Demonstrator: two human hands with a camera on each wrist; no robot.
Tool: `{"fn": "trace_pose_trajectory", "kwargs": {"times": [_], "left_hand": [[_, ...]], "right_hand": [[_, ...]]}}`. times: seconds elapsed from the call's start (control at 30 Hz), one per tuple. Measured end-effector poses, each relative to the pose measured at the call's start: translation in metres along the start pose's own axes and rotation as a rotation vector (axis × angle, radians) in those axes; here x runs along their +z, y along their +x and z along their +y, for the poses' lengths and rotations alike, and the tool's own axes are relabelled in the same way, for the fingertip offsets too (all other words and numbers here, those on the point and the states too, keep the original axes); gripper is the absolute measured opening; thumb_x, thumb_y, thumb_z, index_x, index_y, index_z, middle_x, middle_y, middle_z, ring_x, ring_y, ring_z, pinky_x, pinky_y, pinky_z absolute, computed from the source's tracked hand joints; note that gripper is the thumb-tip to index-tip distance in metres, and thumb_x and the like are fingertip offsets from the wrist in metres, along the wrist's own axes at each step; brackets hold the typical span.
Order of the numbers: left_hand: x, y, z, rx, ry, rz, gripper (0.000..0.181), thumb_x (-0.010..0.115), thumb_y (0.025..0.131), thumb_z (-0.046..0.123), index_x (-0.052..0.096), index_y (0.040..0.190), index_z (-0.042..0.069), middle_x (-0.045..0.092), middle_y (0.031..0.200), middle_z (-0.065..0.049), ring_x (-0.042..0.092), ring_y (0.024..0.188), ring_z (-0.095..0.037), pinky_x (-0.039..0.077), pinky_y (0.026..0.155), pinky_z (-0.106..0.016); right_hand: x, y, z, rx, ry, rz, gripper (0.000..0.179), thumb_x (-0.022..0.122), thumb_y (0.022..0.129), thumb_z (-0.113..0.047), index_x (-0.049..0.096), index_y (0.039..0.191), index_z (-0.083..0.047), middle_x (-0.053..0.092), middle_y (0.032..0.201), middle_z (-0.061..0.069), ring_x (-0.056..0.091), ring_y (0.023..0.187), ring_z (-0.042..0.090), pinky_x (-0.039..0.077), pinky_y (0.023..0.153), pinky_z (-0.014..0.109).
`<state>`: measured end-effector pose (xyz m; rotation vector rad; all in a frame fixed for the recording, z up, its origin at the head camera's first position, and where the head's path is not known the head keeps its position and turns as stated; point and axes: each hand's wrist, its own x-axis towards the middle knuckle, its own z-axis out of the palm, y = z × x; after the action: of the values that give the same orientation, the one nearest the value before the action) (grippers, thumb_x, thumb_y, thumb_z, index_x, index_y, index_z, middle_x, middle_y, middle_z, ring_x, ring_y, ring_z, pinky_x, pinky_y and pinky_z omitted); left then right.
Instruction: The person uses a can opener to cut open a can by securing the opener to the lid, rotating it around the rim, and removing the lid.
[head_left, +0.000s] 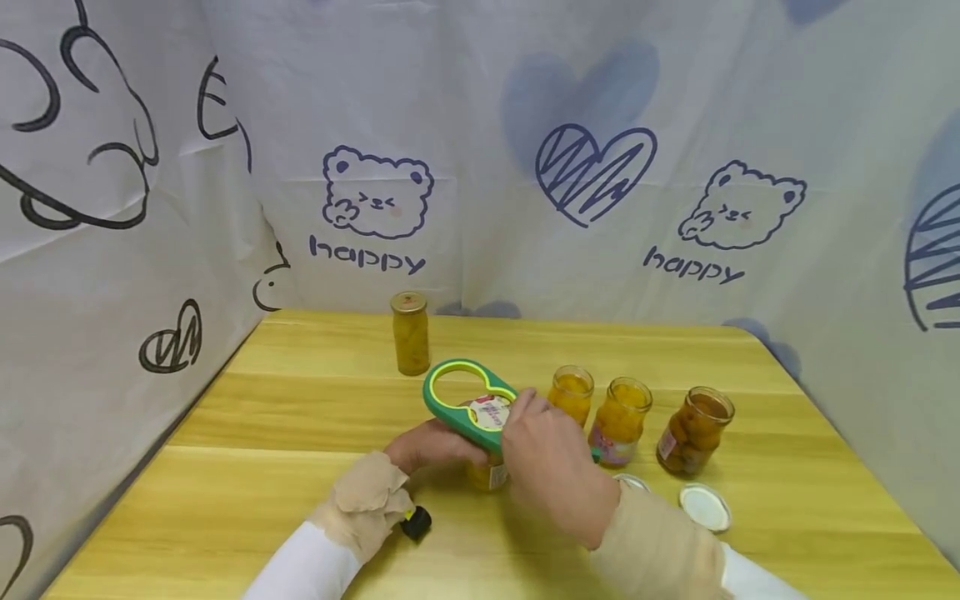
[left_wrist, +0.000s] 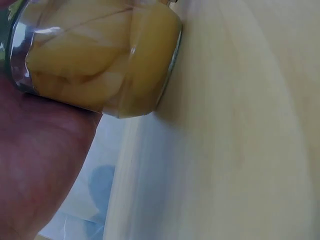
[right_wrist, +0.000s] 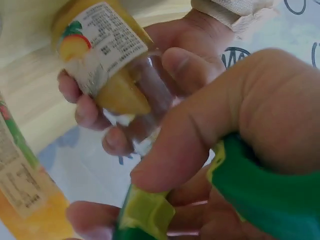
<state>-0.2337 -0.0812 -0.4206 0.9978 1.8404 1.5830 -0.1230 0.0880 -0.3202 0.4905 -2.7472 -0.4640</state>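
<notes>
White sleeves (head_left: pixel 303 562) lie nearest. Right hand (head_left: pixel 558 467): fingers curled round the handle of the green opener (head_left: pixel 456 419), likely light and stiff; grip that end. Left hand (head_left: pixel 435 446): wrapped round the glass jar (head_left: pixel 486 477), located beneath the opener's loop. Expect moderate weight, slick, breakable glass; hold below the lid (head_left: pixel 491 412). Farther back, a capped jar (head_left: pixel 412 342) stands upright.

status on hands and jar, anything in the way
Left hand gripping jar. Right hand gripping green opener, lid visible through it. Open jars near right hand.
</notes>
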Motion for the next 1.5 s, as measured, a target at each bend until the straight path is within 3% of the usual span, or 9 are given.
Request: {"fn": "trace_pose_trajectory", "kwargs": {"times": [0.07, 0.2, 0.4, 0.53, 0.63, 0.83, 0.97, 1.23, 1.5], "left_hand": [[-0.001, -0.001, -0.001, 0.003, -0.012, -0.001, 0.073, 0.072, 0.079, 0.002, 0.044, 0.145, -0.013, 0.049, 0.147, -0.036, 0.055, 0.117, 0.001, 0.045, 0.104, -0.014], [-0.002, -0.001, 0.0, 0.014, -0.026, -0.016, 0.073, 0.071, 0.08, 0.003, 0.043, 0.146, -0.015, 0.046, 0.148, -0.038, 0.055, 0.118, 0.001, 0.045, 0.104, -0.014], [-0.002, 0.001, 0.003, 0.011, 0.014, -0.009, 0.07, 0.07, 0.08, 0.005, 0.047, 0.145, -0.011, 0.051, 0.146, -0.034, 0.054, 0.117, -0.002, 0.045, 0.104, -0.016], [0.001, 0.0, 0.005, -0.008, 0.032, 0.038, 0.067, 0.068, 0.078, 0.004, 0.052, 0.143, -0.007, 0.056, 0.144, -0.029, 0.055, 0.116, -0.005, 0.045, 0.104, -0.017], [0.006, 0.0, 0.002, -0.014, 0.012, 0.058, 0.062, 0.071, 0.084, 0.004, 0.053, 0.143, -0.004, 0.056, 0.145, -0.027, 0.057, 0.12, -0.007, 0.046, 0.106, -0.019], [0.014, 0.006, -0.005, 0.007, -0.007, 0.102, 0.063, 0.079, 0.088, 0.004, 0.054, 0.145, -0.002, 0.055, 0.15, -0.023, 0.057, 0.134, -0.017, 0.047, 0.112, -0.022], [0.012, 0.01, -0.002, -0.004, 0.004, 0.108, 0.062, 0.079, 0.087, 0.002, 0.055, 0.144, -0.002, 0.056, 0.149, -0.023, 0.056, 0.136, -0.024, 0.047, 0.111, -0.023], [0.006, 0.009, 0.007, -0.084, 0.023, 0.141, 0.061, 0.08, 0.086, 0.005, 0.058, 0.143, 0.002, 0.059, 0.148, -0.018, 0.057, 0.132, -0.017, 0.043, 0.117, -0.031], [0.005, 0.011, 0.0, -0.014, 0.007, 0.109, 0.058, 0.079, 0.085, 0.001, 0.058, 0.14, -0.003, 0.058, 0.145, -0.023, 0.058, 0.126, -0.011, 0.045, 0.113, -0.026]], "right_hand": [[0.001, 0.001, 0.001, 0.01, 0.047, -0.011, 0.073, 0.082, 0.076, -0.032, 0.059, 0.127, 0.016, 0.071, 0.095, 0.023, 0.058, 0.052, 0.02, 0.054, 0.045, 0.028], [0.0, 0.003, 0.007, 0.051, 0.216, -0.131, 0.083, 0.08, 0.08, -0.032, 0.05, 0.139, 0.017, 0.069, 0.109, 0.027, 0.055, 0.052, 0.022, 0.054, 0.044, 0.033], [-0.001, 0.001, 0.015, 0.12, 0.342, -0.26, 0.096, 0.075, 0.088, -0.046, 0.034, 0.154, 0.011, 0.063, 0.13, 0.028, 0.065, 0.068, 0.033, 0.054, 0.05, 0.042], [0.003, -0.001, 0.015, 0.121, 0.331, -0.241, 0.091, 0.074, 0.088, -0.041, 0.037, 0.153, 0.01, 0.064, 0.125, 0.027, 0.058, 0.06, 0.029, 0.05, 0.046, 0.04], [0.007, -0.003, 0.014, 0.097, 0.299, -0.199, 0.087, 0.079, 0.085, -0.036, 0.043, 0.149, 0.011, 0.066, 0.12, 0.027, 0.051, 0.053, 0.024, 0.048, 0.043, 0.037], [0.007, -0.004, 0.014, 0.028, 0.23, -0.132, 0.083, 0.083, 0.081, -0.03, 0.047, 0.141, 0.014, 0.068, 0.105, 0.025, 0.053, 0.053, 0.022, 0.051, 0.042, 0.034], [0.003, 0.001, 0.017, 0.014, 0.227, -0.175, 0.082, 0.079, 0.082, -0.026, 0.044, 0.143, 0.015, 0.067, 0.103, 0.025, 0.055, 0.056, 0.023, 0.054, 0.046, 0.035], [0.001, 0.007, 0.023, -0.04, 0.215, -0.174, 0.085, 0.083, 0.081, -0.03, 0.044, 0.14, 0.016, 0.065, 0.099, 0.025, 0.055, 0.056, 0.022, 0.054, 0.045, 0.034], [0.006, 0.004, 0.026, -0.075, 0.164, -0.152, 0.081, 0.082, 0.084, -0.033, 0.046, 0.141, 0.012, 0.067, 0.102, 0.026, 0.054, 0.054, 0.021, 0.052, 0.044, 0.033]]}}
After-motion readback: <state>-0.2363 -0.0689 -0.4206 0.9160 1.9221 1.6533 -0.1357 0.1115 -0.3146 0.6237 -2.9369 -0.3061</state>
